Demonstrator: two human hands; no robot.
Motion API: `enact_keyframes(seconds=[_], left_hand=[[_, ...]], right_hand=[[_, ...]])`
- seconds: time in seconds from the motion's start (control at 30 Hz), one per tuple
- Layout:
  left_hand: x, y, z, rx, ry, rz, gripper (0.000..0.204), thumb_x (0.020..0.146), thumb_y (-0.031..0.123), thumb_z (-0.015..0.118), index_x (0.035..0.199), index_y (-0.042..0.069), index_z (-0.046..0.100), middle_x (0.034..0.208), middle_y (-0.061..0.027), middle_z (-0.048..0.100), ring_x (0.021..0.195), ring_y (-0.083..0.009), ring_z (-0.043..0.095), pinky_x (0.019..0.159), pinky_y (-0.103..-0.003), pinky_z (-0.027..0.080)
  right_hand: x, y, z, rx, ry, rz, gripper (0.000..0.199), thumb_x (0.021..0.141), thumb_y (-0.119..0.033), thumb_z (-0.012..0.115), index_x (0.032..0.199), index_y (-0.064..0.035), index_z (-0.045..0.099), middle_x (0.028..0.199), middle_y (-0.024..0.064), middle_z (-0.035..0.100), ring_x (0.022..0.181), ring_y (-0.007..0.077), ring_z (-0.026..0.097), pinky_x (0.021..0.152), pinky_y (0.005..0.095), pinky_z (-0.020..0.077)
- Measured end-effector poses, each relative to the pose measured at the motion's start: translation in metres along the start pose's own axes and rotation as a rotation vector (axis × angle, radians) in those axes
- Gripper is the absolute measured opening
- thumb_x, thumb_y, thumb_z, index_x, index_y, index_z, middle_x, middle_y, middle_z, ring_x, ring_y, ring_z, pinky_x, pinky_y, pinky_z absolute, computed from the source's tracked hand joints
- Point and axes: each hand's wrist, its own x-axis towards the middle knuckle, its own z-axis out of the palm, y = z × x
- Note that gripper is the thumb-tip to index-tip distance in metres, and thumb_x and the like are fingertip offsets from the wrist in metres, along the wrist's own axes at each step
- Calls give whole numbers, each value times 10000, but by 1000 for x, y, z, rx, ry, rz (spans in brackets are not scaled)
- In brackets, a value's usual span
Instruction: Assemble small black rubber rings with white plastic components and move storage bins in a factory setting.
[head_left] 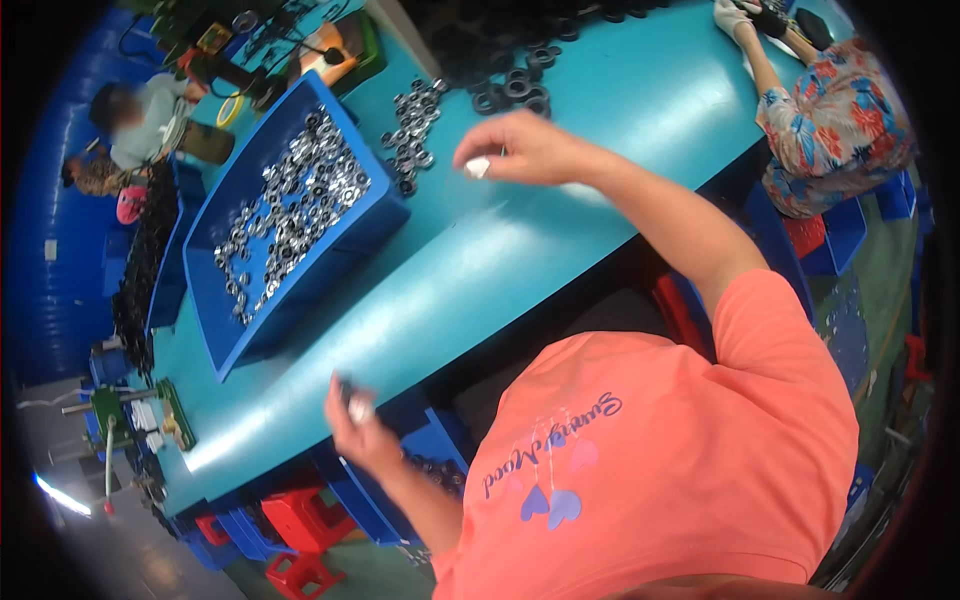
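Small shiny metal rings (412, 135) lie in a loose heap on the teal worktop (480, 270), just beside the fingertips of the person's right hand (525, 148). That hand hovers low over the worktop with its fingers curled down and pinched together; a small pale piece (477, 167) shows at the fingertips, though what it is cannot be told. The left hand (355, 415) is raised at the worktop's near edge, its grip closed around a small dark part (346, 390), with something pale showing at the fingers; motion blur hides the detail.

Beyond the heap by the right hand, a spread of larger black rubber-like rings (510, 75) covers the worktop toward its far edge. To the left of the heap stands a blue plastic rectangular bin (300, 290), tilted, holding many more of the same silvery rings. Below the near edge, by the left hand, sits another blue bin (440, 450) with dark parts inside, and red plastic stools (300, 520) stand on the floor. At the worktop's far right corner another person in a flowered shirt (840, 120) is seated, a hand resting on the worktop. A third person (140, 120) sits beyond the far left end.
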Motion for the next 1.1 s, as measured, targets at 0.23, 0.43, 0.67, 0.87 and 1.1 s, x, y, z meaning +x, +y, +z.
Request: enact_keyframes(seconds=[0.23, 0.43, 0.67, 0.87, 1.1], left_hand=[[-130, -112, -104, 634, 77, -333, 406, 893, 247, 690, 1195, -23, 662, 1055, -205, 613, 948, -401, 625, 807, -478, 508], [-25, -12, -29, 93, 193, 70, 273, 891, 99, 683, 1145, 0, 688, 932, -164, 637, 829, -311, 634, 757, -406, 516], [68, 134, 88, -443, -119, 442, 254, 882, 67, 716, 1129, 14, 703, 923, -105, 662, 793, -191, 655, 725, -295, 525], [92, 166, 118, -648, -137, 282, 527, 834, 25, 759, 1335, 29, 595, 1120, -77, 584, 898, -149, 630, 738, -267, 542], [84, 106, 120, -1244, -203, -64, 513, 841, -28, 751, 1319, -25, 566, 1099, -83, 640, 956, -142, 651, 826, -295, 583]], right_hand=[[-28, 31, -77, -452, 309, 304, 378, 823, -295, 768, 1118, -77, 679, 1016, 68, 675, 926, 215, 659, 806, 361, 532], [-33, 59, -53, -621, 310, 405, 375, 819, -333, 758, 1074, -77, 656, 1050, 119, 690, 1001, 305, 664, 863, 436, 526], [-38, 68, -47, -271, 426, 371, 281, 836, -222, 753, 1020, -29, 665, 865, 70, 681, 783, 186, 657, 708, 332, 541], [-27, -11, 17, 94, 29, 365, 234, 835, -169, 725, 995, -11, 665, 796, 31, 649, 702, 99, 627, 612, 264, 516], [28, 22, 50, 156, 35, 248, 286, 879, -189, 696, 1140, -74, 689, 1034, 77, 666, 848, 176, 657, 753, 338, 543]])
